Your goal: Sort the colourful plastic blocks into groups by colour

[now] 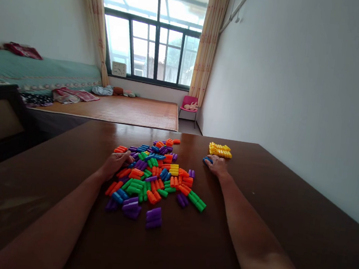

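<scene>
A heap of plastic tube-shaped building blocks (153, 162) in orange, green, purple, blue and yellow is spread over the brown table. My left hand (117, 162) rests at the heap's left edge, fingers curled in among the blocks; what they hold, if anything, is hidden. To the right of the heap, my right hand (218, 166) is closed on a blue building block (207, 160) low at the tabletop. Just beyond that hand sits a stack of yellow building blocks (220, 150), lined up together.
The brown table (275, 207) reaches to both sides, with a white wall (304, 80) on the right. Several purple blocks (154, 218) lie at the heap's near side. Behind are a bed (130, 109), a pink chair (190, 103) and a window.
</scene>
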`<act>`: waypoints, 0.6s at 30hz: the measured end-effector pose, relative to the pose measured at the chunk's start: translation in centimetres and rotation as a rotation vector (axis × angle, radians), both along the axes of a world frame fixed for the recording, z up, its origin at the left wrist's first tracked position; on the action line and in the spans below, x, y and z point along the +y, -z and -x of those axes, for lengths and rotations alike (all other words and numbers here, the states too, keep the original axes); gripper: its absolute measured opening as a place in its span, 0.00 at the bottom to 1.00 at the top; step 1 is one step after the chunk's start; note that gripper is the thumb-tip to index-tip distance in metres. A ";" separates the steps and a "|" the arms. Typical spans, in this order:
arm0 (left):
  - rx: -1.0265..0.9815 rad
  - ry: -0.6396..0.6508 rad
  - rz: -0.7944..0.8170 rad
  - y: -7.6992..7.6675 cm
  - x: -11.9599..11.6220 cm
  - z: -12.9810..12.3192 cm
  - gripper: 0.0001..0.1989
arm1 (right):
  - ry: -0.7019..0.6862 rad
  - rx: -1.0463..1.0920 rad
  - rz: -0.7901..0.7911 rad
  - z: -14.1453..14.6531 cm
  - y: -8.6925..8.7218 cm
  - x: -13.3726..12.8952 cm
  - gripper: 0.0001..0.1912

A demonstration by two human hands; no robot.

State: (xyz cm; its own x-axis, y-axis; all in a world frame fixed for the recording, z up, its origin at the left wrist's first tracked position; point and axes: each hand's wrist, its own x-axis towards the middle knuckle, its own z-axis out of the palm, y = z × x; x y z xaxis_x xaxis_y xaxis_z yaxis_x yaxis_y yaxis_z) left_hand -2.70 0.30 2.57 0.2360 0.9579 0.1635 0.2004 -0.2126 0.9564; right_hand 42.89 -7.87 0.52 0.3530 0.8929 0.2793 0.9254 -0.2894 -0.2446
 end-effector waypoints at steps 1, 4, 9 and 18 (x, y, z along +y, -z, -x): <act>0.003 0.001 0.000 -0.1 0.0 0.0 0.24 | 0.001 -0.002 0.015 0.0 0.0 0.0 0.25; 0.005 0.000 0.000 -0.1 0.0 0.0 0.24 | 0.060 0.005 0.031 -0.8 0.0 -0.3 0.25; -0.017 -0.004 0.001 0.3 0.2 0.1 0.24 | 0.237 0.016 0.003 -3.1 0.3 -1.5 0.24; -0.025 0.000 0.009 0.6 0.2 -0.1 0.25 | -0.066 -0.049 0.033 0.9 0.2 0.1 0.24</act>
